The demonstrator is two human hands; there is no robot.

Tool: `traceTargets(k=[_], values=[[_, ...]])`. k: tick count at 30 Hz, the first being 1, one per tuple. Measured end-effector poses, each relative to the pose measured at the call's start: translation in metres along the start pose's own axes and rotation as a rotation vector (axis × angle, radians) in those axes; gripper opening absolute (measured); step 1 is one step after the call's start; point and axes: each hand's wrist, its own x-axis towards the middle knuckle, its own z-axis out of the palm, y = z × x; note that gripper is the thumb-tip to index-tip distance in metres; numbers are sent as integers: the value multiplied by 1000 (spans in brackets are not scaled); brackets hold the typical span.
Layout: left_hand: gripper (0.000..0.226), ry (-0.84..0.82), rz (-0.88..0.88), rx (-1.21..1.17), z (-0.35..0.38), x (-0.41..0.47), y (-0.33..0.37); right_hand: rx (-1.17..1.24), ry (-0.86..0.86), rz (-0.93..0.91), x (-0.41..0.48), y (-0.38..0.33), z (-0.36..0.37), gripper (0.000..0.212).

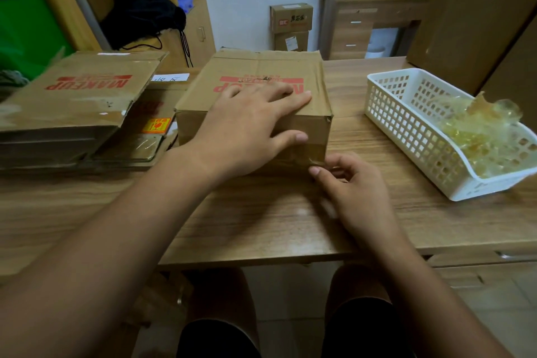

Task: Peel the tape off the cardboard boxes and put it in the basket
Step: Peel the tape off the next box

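Holds box (261, 73) down on tabletop (261, 227) with flat left hand (247, 128); pinches tape (305, 154) at its near lower corner with right hand (354, 192); probably needs a steady pull next, then a drop into basket (406, 131) at right.

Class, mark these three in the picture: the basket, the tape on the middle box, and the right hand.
basket (412, 136): head view, on its long near wall.
tape (306, 154): head view, on the glossy strip's middle.
right hand (356, 193): head view, on its back.
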Motion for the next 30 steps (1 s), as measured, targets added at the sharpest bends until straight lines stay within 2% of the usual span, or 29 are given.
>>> traceTargets(k=[4,12,15,22,26,30], values=[[51,63,-65,-88,4,4,4,7,-10,34,-2,0,-3,2],[45,154,-125,-66,14,7,16,16,38,30,-8,-3,-5,13],[44,167,-195,-100,12,14,11,-119,13,-25,-16,-2,-1,23],[42,166,-155,-129,14,14,8,-160,-9,-106,-16,-5,2,18],[43,168,-139,-149,12,16,5,-388,-66,-167,-17,-10,2,18],[44,185,-126,-176,10,14,-1,-436,-103,-108,-14,-15,3,29]])
